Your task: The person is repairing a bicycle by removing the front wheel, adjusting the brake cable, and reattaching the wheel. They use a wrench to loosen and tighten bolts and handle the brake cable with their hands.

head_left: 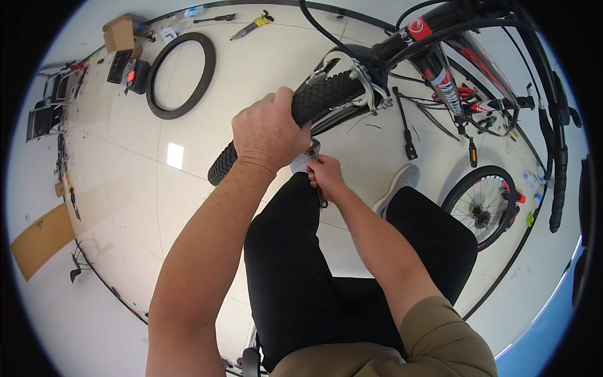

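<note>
In the head view, the left hand [270,125] lies at the centre of the frame, wrapped over the knobbly black tyre [326,94] of the bicycle's front wheel. Its fingers are pressed together and curled over the tread, with the thumb on the near side. The tyre runs on a slant from the upper centre down to the left of the wrist.

Just below and to the right, the right hand [326,174] closes around a metal wrench [315,148] — thumb and forefinger pinch the handle while the other fingers curl in. The wrench's head stands above the hand, close under the wheel, and the handle's end shows below; whether the head touches the wheel I cannot tell.

A silver rim brake [370,88] straddles the tyre at the upper centre, beneath the red and black bicycle frame [419,30] at the upper right. A long black tool [407,129] lies on the tiled floor [125,188] right of centre, with an orange-handled tool [473,154] farther right. A spoked wheel [481,217] rests at the right — a loose tyre [208,75] and an open cardboard box [119,36] are at the upper left.
</note>
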Available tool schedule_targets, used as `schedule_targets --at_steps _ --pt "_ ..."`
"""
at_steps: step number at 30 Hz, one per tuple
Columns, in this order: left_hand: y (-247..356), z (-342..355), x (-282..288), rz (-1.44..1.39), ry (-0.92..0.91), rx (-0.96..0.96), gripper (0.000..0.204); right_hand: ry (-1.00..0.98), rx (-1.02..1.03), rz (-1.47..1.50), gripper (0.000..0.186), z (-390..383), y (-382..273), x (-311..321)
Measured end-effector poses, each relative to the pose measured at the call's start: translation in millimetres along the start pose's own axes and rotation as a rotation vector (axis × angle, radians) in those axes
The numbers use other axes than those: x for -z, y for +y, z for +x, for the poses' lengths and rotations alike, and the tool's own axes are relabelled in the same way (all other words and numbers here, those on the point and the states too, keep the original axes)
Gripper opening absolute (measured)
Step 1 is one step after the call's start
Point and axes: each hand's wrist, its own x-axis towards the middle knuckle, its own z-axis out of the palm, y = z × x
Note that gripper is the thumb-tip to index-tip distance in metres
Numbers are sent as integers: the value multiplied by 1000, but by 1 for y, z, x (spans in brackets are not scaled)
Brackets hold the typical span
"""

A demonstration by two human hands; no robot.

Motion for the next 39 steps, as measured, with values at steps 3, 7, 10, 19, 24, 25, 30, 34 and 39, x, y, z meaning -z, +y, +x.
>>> schedule_targets --at_steps 3,7,10,19,24,25,30,34,39 --pt "-1 -1 -1 5 15 -8 31 -80 -75 148 17 -5 -10 3" --pt "-2 1 -5 2 70 -40 31 -233 -135 302 14 3 -16 21" --pt "-3 0 -6 3 75 -50 30 -303 -183 361 17 7 -12 29" --pt "0 1 0 31 -25 3 32 -119 26 32 14 -4 -10 17" --pt "0 0 -2 7 46 -30 31 6 149 -21 12 -9 3 4" --pt "0 0 -3 9 44 -28 31 17 159 -9 12 -9 6 2" --pt "-2 -1 -4 6 71 -40 30 91 271 -17 32 -2 27 -6" --pt "-1 -1 -6 5 89 -49 30 153 424 -122 47 15 44 -1" --pt "-1 -1 -6 3 79 -39 32 121 366 -9 44 30 43 10"
